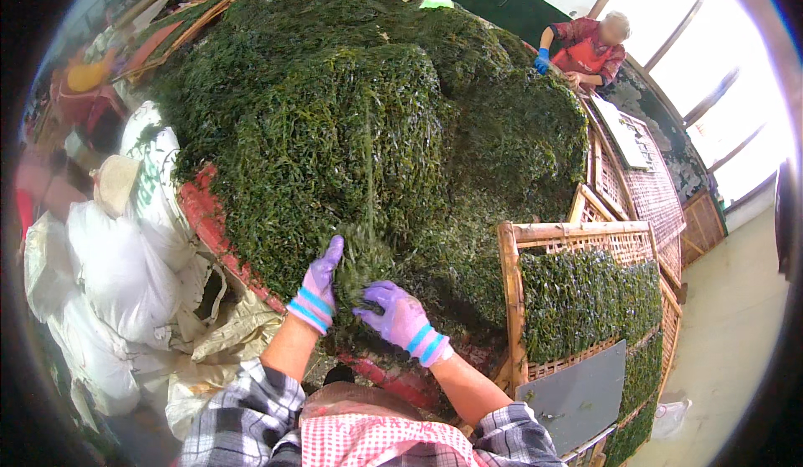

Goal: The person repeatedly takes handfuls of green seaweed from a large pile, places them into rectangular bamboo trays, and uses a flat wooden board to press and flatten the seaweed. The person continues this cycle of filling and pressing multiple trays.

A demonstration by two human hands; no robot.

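A large heap of wet green seaweed (339,147) fills the middle of the view, in front of me. My left hand (321,279), in a purple glove with blue cuff stripes, is at the near side of the heap with its thumb and fingers raised. My right hand (395,313), gloved alike, has curled fingers beside a blurred tuft of seaweed (357,266) between the hands. Whether either hand grips strands of that tuft cannot be told. Right of the hands, a bamboo-framed woven rack (514,297) bears a layer of seaweed, with a grey board (577,391) lying on its lower part.
White sacks (119,279) are piled at the left, beside the heap's red rim (207,216). A co-worker in a red apron (580,56) stands at the far right of the heap, one hand blue-gloved. More woven racks (652,178) lean at the right. A green-white bowl (436,1) sits at the back.
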